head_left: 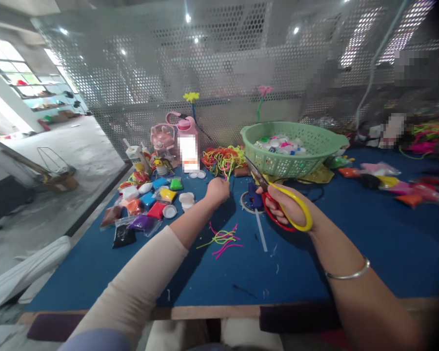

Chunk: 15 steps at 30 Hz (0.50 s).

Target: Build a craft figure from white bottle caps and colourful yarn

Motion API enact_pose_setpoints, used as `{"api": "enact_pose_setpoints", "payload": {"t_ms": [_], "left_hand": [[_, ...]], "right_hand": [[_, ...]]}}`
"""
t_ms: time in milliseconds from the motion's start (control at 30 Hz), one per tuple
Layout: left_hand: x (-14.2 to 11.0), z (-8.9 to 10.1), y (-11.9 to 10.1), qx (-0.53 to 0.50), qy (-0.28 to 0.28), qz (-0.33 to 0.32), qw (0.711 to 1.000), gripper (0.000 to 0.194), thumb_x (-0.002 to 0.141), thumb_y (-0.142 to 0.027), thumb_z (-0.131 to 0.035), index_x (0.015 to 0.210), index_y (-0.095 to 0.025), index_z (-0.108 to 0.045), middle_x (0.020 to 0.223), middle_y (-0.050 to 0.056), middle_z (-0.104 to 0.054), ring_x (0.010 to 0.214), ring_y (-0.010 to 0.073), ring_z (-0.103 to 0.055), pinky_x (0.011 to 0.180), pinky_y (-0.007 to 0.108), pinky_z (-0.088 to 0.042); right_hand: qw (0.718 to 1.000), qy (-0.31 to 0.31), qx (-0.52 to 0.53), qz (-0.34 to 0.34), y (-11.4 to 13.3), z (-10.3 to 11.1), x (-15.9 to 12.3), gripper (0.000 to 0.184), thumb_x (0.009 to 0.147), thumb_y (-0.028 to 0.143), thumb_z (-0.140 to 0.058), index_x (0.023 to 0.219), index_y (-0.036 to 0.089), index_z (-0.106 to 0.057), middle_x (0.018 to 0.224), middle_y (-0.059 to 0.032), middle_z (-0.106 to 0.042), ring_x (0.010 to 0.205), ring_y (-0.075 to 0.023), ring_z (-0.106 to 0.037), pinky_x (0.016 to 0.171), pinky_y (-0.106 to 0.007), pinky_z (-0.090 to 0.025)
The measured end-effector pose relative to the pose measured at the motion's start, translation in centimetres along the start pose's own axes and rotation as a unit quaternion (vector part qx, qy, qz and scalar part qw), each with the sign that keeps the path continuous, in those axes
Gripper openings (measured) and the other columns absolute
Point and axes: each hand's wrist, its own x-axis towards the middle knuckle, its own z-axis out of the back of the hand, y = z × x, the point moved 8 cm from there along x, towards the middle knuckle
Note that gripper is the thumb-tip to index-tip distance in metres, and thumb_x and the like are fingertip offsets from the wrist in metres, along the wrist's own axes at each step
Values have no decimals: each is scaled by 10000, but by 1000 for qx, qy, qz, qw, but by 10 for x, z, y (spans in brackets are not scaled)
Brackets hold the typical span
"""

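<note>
My right hand [283, 207] grips scissors [278, 200] with yellow and red handles, blades pointing up-left toward a tangle of neon cords [223, 158]. My left hand [217, 190] is closed in a fist, pinching a thin yellow-green cord that runs up into that tangle. Cut pieces of yellow and pink cord [223, 240] lie on the blue table [369, 243] just below my left wrist. A blue glue gun [255, 200] with a white glue stick rests between my hands.
A green basket [314, 146] of small caps stands behind the scissors. Coloured clay packets [146, 204] and white lids lie at left, pink bottles [185, 136] behind them. More bright items lie at far right. A perforated metal screen backs the table.
</note>
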Motion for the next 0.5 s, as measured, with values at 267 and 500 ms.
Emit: {"api": "enact_pose_setpoints", "payload": {"t_ms": [267, 500], "left_hand": [[-49, -4, 31, -169, 100, 68, 978, 344, 910, -337, -558, 1200, -151, -551, 1195, 98, -587, 1017, 214, -607, 853, 424, -531], [-60, -8, 40, -276, 115, 80, 951, 217, 924, -314, -539, 1013, -123, -588, 856, 25, -628, 646, 95, -589, 586, 242, -512]], "right_hand": [[979, 131, -118, -107, -26, 0, -16, 582, 804, 743, -429, 1035, 222, -543, 649, 41, -455, 409, -68, -392, 298, -178, -354], [952, 138, -215, -167, -27, -15, -22, 602, 783, 776, -410, 908, 204, -549, 575, 47, -452, 350, -61, -380, 282, -180, -327]]}}
